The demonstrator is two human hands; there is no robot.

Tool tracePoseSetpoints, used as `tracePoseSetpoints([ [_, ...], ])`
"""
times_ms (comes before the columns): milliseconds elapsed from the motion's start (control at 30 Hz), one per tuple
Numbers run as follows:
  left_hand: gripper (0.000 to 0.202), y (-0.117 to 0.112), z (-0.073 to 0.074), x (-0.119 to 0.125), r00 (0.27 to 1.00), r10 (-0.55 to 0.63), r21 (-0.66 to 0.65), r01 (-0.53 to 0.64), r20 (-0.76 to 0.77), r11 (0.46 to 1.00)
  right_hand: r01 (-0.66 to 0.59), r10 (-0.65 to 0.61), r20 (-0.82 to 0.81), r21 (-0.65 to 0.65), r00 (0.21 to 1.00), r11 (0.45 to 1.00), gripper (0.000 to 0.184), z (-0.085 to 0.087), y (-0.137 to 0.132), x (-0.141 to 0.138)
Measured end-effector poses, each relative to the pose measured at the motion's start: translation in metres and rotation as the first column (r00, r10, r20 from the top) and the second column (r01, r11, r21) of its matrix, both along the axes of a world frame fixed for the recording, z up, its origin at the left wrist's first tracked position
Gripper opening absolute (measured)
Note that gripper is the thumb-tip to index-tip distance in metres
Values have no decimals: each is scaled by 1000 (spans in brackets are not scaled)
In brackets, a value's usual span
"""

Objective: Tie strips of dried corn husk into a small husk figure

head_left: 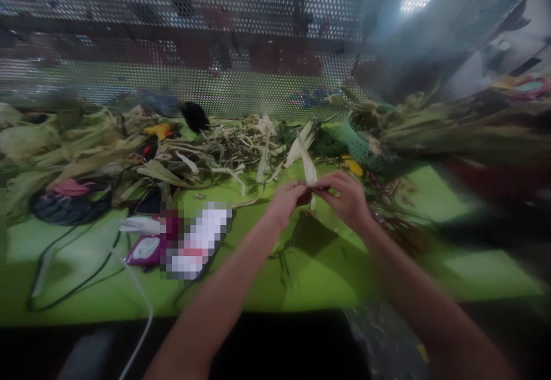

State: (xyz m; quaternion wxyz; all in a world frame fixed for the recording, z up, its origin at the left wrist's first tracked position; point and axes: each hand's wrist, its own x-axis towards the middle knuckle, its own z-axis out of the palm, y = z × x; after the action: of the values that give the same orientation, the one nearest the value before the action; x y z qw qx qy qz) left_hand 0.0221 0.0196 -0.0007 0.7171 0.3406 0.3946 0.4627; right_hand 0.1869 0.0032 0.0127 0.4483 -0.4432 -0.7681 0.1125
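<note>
Over the green table (327, 276), my left hand (287, 199) and my right hand (346, 196) meet, both pinched on a pale strip of corn husk (307, 165) that stands up between them. The fingers of both hands are closed on its lower end. Behind the hands lies a heap of dry husks and leaves (224, 150). The picture is blurred by motion.
A green net bag (361, 147) lies behind my right hand among more husks. At the left are dark pouches (64, 205), a purple case (146, 249), cables (77, 276) and a blurred-out object. A perforated metal wall (215, 35) closes the back. The table's front edge runs below my forearms.
</note>
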Motion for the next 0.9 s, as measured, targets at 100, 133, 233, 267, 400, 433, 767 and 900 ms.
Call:
tracePoseSetpoints([
  [100, 11, -1, 2, 0, 998, -8, -47, 10, 55, 999, 28, -29, 31, 28, 999, 999, 8, 0, 0, 0],
  [133, 11, -2, 2, 0, 998, -8, -56, 12, 70, 998, 34, -35, 35, 35, 999, 999, 7, 1, 0, 0],
  [233, 13, -1, 2, 0, 996, -29, -73, 36, 87, 997, 44, -45, 32, 25, 998, 999, 8, 1, 1, 1],
  [267, 13, -1, 2, -1, 995, -45, -72, 51, 85, 996, 43, -43, 29, 12, 999, 999, 8, 1, 1, 1],
  [400, 20, -1, 0, -2, 997, -70, -27, 70, 29, 997, 13, -13, 4, -25, 1000, 1000, 8, 0, 3, 2],
  [433, 22, -1, 0, -2, 998, -63, -11, 63, 11, 998, 7, -7, 0, -30, 1000, 1000, 8, 0, 3, 2],
  [767, 21, 1, -3, -2, 974, -6, 289, 73, -226, 955, 53, -78, -104, -224, 992, 973, 4, -4, 2, 0],
  [900, 21, 1, -2, -4, 933, 12, 359, 127, -360, 925, 41, -97, -172, -302, 980, 952, 9, -8, 4, 1],
])
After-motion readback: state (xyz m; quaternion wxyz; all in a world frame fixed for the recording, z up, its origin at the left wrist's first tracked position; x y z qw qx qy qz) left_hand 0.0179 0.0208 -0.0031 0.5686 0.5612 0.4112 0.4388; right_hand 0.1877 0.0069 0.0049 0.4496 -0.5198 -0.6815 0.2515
